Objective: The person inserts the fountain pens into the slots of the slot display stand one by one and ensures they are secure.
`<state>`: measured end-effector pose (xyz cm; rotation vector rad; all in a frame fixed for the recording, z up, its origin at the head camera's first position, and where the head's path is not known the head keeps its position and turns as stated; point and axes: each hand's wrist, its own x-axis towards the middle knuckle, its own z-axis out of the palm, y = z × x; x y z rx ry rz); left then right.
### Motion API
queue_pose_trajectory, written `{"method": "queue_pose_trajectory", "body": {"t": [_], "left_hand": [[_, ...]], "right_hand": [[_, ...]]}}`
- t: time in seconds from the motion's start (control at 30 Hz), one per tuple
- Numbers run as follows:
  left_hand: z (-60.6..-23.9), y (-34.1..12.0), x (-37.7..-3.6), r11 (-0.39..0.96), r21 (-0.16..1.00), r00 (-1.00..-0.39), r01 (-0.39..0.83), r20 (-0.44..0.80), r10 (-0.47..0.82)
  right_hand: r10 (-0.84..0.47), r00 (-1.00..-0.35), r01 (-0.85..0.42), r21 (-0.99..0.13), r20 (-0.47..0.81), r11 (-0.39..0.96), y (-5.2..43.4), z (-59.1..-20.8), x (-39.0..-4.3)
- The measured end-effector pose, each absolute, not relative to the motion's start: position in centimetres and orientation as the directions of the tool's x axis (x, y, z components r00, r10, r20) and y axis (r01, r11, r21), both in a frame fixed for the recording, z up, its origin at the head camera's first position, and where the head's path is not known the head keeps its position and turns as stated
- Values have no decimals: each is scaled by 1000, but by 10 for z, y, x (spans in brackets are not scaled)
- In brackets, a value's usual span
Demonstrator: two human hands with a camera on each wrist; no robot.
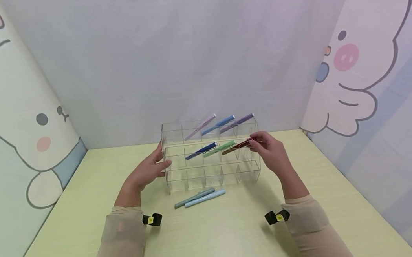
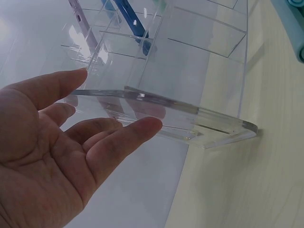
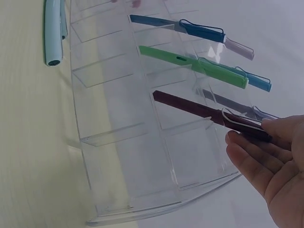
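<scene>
Below two beige-sleeved forearms, the left hand (image 1: 145,172) rests flat, fingers straight, against the clear acrylic tiered pen rack (image 1: 211,175) on the pale green table (image 1: 233,233), while the right hand (image 1: 272,151) pinches a dark maroon clipped pen (image 1: 236,146) lying in the middle tier's rightmost filled compartment.

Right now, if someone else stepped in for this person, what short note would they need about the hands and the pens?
Left hand: open, fingers against the left end of the clear acrylic tiered pen rack.
Right hand: fingertips on the dark maroon pen in the middle row's right slot.
Done: six pens slotted, three in the top row, three in the middle.
Left: the grey pen and the light blue pen lie on the pale yellow-green table; front row empty.
</scene>
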<state>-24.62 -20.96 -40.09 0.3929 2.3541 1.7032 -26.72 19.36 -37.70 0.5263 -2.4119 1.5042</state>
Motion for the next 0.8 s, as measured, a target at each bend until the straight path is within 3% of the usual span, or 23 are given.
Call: {"method": "queue_pose_trajectory", "body": {"t": [0.53,0.8], "left_hand": [[-399,-210,-245,295,952,-944,80,-23,330],[-382,-203,-234,291,954,-938,74,-32,344]], "right_hand": [[-181,-907,-421,-783,381,457,191,-379,-266],[-177,-911,-412,-785,374,463,190,-378,-264]]}}
